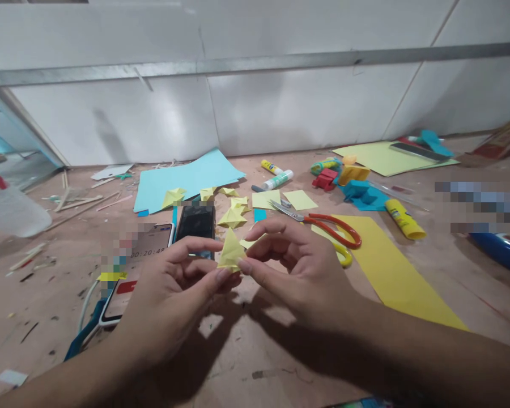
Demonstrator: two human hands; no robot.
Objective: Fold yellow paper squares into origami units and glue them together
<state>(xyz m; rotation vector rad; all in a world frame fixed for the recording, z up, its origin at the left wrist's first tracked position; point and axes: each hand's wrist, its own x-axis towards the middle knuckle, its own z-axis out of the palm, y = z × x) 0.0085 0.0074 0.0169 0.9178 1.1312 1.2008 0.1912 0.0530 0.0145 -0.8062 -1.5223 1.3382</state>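
Between both hands is a small yellow folded paper point(230, 249), triangular with its point upward. My left hand point(182, 283) pinches its lower left corner between thumb and fingers. On the other side, my right hand point(291, 258) grips the lower right edge, thumb in front. Just beyond lie several folded yellow paper pieces point(233, 214) and flat yellow paper squares point(267, 199). Scissors with orange handles point(331, 224) rest behind my right hand, and a dark phone point(195, 224) is behind my left. A phone showing a timer point(147, 255) lies partly under my left hand.
Blue paper sheets point(182, 177) lie near the tiled wall point(280, 107). Glue sticks point(403, 219), small red point(324, 179) and blue point(359, 192) paper shapes, and a yellow strip point(391, 260) are to the right. A cloudy plastic bottle point(17, 209) and thin wooden sticks point(80, 203) are at left.
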